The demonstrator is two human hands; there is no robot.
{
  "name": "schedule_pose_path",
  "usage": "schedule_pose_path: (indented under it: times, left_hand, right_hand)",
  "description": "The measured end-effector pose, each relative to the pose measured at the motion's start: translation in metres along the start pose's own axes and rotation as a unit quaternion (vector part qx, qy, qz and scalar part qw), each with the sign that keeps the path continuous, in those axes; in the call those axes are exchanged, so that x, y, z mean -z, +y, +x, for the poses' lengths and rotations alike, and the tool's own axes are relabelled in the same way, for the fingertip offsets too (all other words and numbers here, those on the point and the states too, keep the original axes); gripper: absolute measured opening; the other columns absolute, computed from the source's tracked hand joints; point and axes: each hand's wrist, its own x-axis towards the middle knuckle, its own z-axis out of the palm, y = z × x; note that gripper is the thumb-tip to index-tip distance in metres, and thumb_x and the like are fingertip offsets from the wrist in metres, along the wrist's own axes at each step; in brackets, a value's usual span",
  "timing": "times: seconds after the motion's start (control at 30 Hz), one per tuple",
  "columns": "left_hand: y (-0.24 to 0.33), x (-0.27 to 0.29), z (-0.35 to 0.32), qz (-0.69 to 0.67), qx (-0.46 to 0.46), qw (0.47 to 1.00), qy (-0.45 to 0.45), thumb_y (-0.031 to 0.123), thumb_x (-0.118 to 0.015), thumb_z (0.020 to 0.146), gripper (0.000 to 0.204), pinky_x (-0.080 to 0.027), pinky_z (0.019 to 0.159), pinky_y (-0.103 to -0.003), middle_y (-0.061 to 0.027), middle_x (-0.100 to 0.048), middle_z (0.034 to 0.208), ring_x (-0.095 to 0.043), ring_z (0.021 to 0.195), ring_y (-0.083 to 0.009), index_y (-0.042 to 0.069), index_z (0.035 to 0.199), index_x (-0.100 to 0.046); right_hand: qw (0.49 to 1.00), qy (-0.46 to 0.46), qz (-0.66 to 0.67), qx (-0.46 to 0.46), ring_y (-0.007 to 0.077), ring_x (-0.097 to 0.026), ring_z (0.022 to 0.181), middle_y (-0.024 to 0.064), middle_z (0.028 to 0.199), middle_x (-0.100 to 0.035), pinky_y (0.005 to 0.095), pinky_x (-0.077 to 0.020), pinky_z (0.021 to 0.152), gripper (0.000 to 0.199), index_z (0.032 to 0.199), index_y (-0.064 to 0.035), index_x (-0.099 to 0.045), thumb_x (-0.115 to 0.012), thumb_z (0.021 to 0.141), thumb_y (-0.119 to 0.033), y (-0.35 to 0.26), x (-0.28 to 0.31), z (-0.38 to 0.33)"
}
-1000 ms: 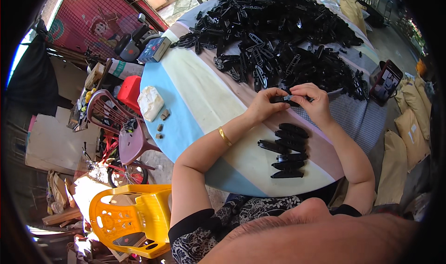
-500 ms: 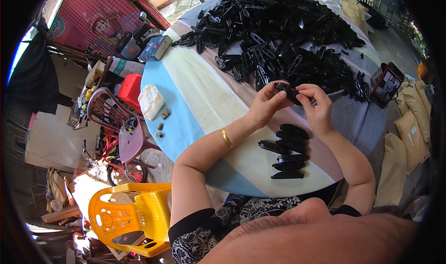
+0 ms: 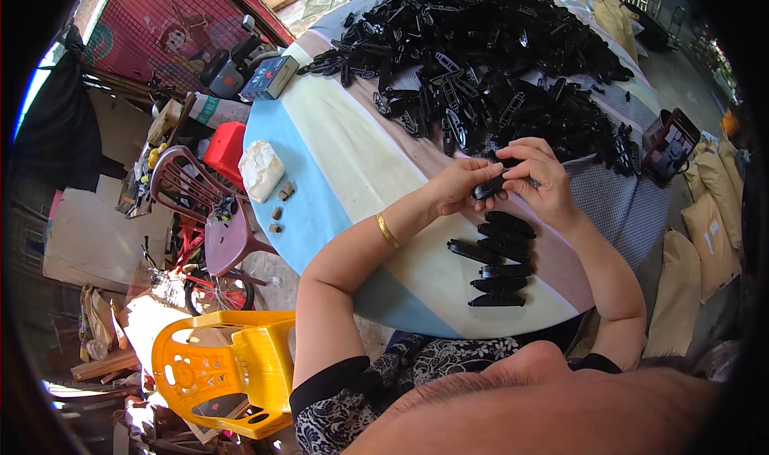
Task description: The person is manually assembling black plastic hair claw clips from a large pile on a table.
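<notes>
Between both hands, above the table's front part, is a small black oblong plastic piece [image 3: 488,187]. My left hand [image 3: 461,184] grips it with thumb and fingers. At its other end, my right hand [image 3: 545,179] has thumb and fingertips closed on it; the fingers partly hide it. Just below the hands lie several similar black pieces [image 3: 498,271], set roughly in a column on the striped cloth. Beyond my hands a big heap of black oblong plastic parts [image 3: 481,42] covers the far side, some of them open frames.
On the striped tabletop [image 3: 344,175] at left are a crumpled white bag [image 3: 260,171], small brown blocks [image 3: 286,191] and a box [image 3: 271,78]. A phone [image 3: 671,144] stands at the right edge. A yellow chair [image 3: 264,367] and a purple chair [image 3: 224,243] flank the left side.
Both hands have come slightly lower and nearer me with the black piece. It has turned, and my right fingers now reach over it. The column of pieces looks unchanged.
</notes>
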Motion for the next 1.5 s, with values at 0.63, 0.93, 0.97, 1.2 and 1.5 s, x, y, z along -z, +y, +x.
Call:
schedule_pose_path:
  times: [0.63,0.93,0.97,1.2,1.5]
  left_hand:
    - [0.028,-0.004,-0.019,0.156,0.002,0.987,-0.034,0.007,-0.064,0.082,0.035,-0.054,0.072,-0.026,-0.0118,-0.063,0.096,-0.065,0.080,-0.0173,-0.005,0.113,-0.053]
    - [0.006,-0.011,-0.009,0.404,-0.245,0.880,0.051,0.005,-0.064,0.073,0.035,-0.050,0.071,-0.028,-0.0133,-0.066,0.090,-0.064,0.078,-0.0199,-0.004,0.107,-0.059]
    - [0.007,-0.015,-0.011,0.459,-0.254,0.848,0.083,0.005,-0.064,0.073,0.034,-0.050,0.070,-0.029,-0.0150,-0.065,0.090,-0.064,0.077,-0.0221,-0.002,0.106,-0.060]
    - [0.015,-0.020,-0.018,0.492,-0.230,0.836,0.079,0.007,-0.065,0.074,0.033,-0.049,0.069,-0.030,-0.0151,-0.065,0.088,-0.063,0.075,-0.0220,-0.001,0.106,-0.060]
    - [0.026,0.018,-0.003,0.664,-0.267,0.601,0.356,0.035,-0.072,0.070,0.046,-0.047,0.072,-0.036,-0.0156,-0.058,0.086,-0.057,0.084,-0.0304,-0.001,0.094,-0.059]
  right_hand:
    - [0.997,-0.062,-0.011,0.035,0.0242,-0.059,0.083,0.0086,0.086,-0.063,0.0323,-0.0498,0.069,0.014,0.072,-0.0012,-0.060,-0.072,0.064,-0.002,0.004,0.008,0.001]
    - [0.962,-0.126,0.015,-0.243,0.0221,-0.063,0.069,0.0154,0.087,-0.066,0.0287,-0.0492,0.064,0.034,0.098,-0.0011,-0.066,-0.072,0.068,-0.017,0.008,0.012,-0.005]
    - [0.955,-0.156,0.010,-0.250,0.0220,-0.063,0.067,0.0153,0.082,-0.066,0.0287,-0.0490,0.062,0.034,0.098,-0.0017,-0.066,-0.072,0.068,-0.018,0.008,0.014,-0.005]
    - [0.967,-0.137,-0.025,-0.212,0.0211,-0.063,0.064,0.0131,0.077,-0.066,0.0274,-0.0485,0.061,0.034,0.094,-0.0026,-0.066,-0.074,0.067,-0.022,0.011,0.012,-0.009]
    - [0.904,-0.196,-0.290,-0.245,0.0275,-0.060,0.084,0.0102,0.091,-0.058,0.0353,-0.0486,0.075,0.034,0.099,-0.0073,-0.064,-0.073,0.070,-0.024,0.020,0.032,-0.012]
